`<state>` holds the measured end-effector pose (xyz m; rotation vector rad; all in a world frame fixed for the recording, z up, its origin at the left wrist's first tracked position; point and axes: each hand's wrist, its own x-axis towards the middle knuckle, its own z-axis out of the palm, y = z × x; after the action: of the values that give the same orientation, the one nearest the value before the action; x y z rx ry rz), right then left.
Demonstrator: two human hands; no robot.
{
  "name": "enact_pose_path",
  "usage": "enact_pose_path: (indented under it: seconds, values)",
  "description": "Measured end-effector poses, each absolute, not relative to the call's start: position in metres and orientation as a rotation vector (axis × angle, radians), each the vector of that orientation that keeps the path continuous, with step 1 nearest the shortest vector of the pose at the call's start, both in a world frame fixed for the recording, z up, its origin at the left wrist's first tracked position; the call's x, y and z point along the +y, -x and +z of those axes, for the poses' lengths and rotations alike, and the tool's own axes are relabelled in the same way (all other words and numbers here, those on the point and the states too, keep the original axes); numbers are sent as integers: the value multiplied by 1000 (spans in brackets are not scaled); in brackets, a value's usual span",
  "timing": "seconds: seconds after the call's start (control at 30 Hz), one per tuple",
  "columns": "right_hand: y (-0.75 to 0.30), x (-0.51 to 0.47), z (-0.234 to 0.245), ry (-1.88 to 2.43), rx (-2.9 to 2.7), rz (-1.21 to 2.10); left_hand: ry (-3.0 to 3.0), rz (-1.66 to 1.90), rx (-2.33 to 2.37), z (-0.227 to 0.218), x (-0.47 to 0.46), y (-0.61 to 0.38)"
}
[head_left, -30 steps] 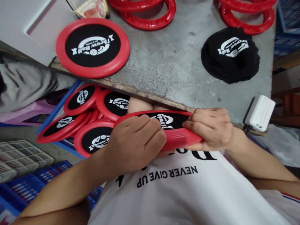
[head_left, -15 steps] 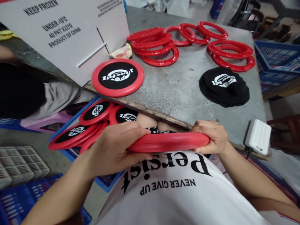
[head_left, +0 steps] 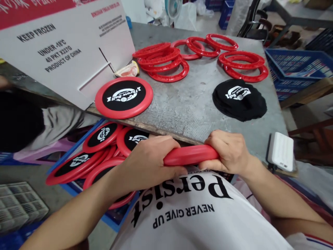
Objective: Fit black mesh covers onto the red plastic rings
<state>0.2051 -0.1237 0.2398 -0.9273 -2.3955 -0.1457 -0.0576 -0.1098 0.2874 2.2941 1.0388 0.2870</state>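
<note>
Between my two hands a red throw disc [head_left: 191, 155] is held nearly edge-on, close to my shirt, so its faces are hidden. My left hand [head_left: 156, 158] is wrapped round its left rim, thumb below and fingers above. On the right rim my right hand [head_left: 229, 152] is closed the same way. A finished red-and-black disc [head_left: 124, 97] lies flat at the table's near edge. Farther right sits a stack of black fabric circles [head_left: 239, 100] with white print. Several red plastic rings [head_left: 168, 71] lie loosely piled at the back of the table.
A blue crate [head_left: 75, 147] below the table edge holds several red-and-black discs. A white printed carton board [head_left: 65, 52] stands at the left. A white power bank [head_left: 281, 152] lies on the right corner. Another person's trousers [head_left: 62, 119] show at far left.
My hands have come closer together on the disc, and less of its red rim shows between them. The camera view has shifted slightly, moving the table items left and down.
</note>
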Motion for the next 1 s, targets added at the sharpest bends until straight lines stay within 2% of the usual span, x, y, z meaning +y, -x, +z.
enact_pose_path:
  seconds: [0.17,0.37,0.73,0.87,1.0]
  values:
    - [-233,-120,216,895,-2216,-12,-2121,334,865,265,-100,83]
    - [-263,-122,176,971,-1893,152,-2030,583,931,225,-94,102]
    - [-240,-118,116,926,-1636,284,-2171,528,991,251,-103,98]
    - [-241,-114,127,945,-1717,298,-2180,511,1046,252,-107,96]
    - [-237,-115,184,969,-2006,249,-2232,501,1075,261,-111,80]
